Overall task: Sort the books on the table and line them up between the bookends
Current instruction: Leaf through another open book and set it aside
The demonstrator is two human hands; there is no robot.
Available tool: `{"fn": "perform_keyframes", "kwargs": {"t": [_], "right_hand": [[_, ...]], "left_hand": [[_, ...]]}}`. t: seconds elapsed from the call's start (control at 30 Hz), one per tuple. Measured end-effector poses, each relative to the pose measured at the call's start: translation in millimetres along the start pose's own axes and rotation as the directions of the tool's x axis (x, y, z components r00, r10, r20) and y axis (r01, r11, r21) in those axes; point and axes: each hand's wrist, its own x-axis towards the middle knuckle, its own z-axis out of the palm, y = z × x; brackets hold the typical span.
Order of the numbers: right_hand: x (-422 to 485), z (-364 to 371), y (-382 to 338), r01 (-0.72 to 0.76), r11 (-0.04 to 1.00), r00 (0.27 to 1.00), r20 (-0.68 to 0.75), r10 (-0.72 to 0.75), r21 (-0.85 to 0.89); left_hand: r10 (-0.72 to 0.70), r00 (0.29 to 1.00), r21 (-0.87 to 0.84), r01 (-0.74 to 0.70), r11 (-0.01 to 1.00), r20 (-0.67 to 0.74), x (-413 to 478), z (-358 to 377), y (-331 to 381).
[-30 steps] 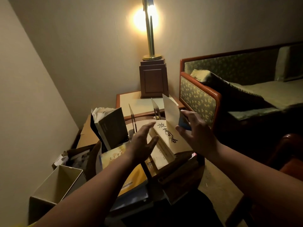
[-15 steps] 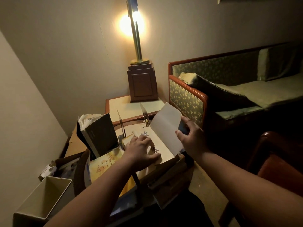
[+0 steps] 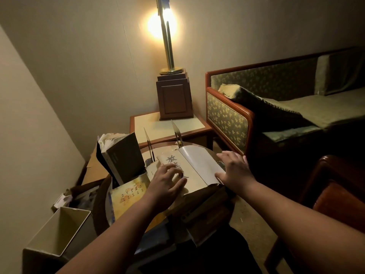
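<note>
Lying flat: cream book (image 3: 193, 179), black calligraphy title, cover flap open.

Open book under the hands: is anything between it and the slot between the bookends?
Nothing visible. The book lies flat just before the two bookends, and the gap between them looks bare. The dark book stands left of them, outside the gap.

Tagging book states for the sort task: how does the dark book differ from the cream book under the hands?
Pose: the dark book stands on end, tilted; the cream book lies flat. Cover: dark book grey; cream book pale with black characters, front cover folded open. Handling: left hand and right hand press on the cream book; no hand touches the dark book. Shared: neither stands between the bookends.
</note>
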Motion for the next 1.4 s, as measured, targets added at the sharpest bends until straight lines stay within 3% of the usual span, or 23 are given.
{"fn": "perform_keyframes", "kwargs": {"t": [0.13,0.23,0.4,0.5,0.63,0.9,1.07,1.4], "right_hand": [[-4,-7,-15,0.395,0.918,0.919,-0.002,-0.395,0.028],[-3,-8,-36,0.502,0.864,0.865,-0.031,-0.501,0.029],[-2,-8,-70,0.512,0.850,0.859,-0.051,-0.510,0.122],[-2,-10,-85,0.476,0.867,0.865,0.098,-0.492,0.151],[0,-9,-98,0.413,0.911,0.867,0.301,-0.396,0.009],[-3,-13,-109,0.430,0.903,0.896,0.113,-0.429,0.013],[-1,-23,-105,0.477,0.877,0.879,0.023,-0.477,-0.047],[6,-28,-81,0.273,0.954,0.962,0.018,-0.273,-0.128]], "left_hand": [[0.008,1.000,-0.021,-0.007,1.000,0.014,-2,-2,-2],[-0.005,0.999,-0.073,0.008,0.997,0.049,-1,-4,-6],[-0.041,0.999,-0.146,0.045,0.988,0.028,1,-10,-12],[-0.107,0.993,-0.153,0.100,0.983,-0.042,-1,-7,-22],[-0.143,0.987,-0.182,0.127,0.975,-0.076,-6,-4,-28],[-0.157,0.984,-0.283,0.127,0.951,-0.085,-7,-5,-28],[-0.130,0.989,-0.221,0.111,0.969,-0.074,-5,-7,-26],[-0.188,0.982,-0.019,0.188,0.982,-0.001,7,-7,-16]]}}
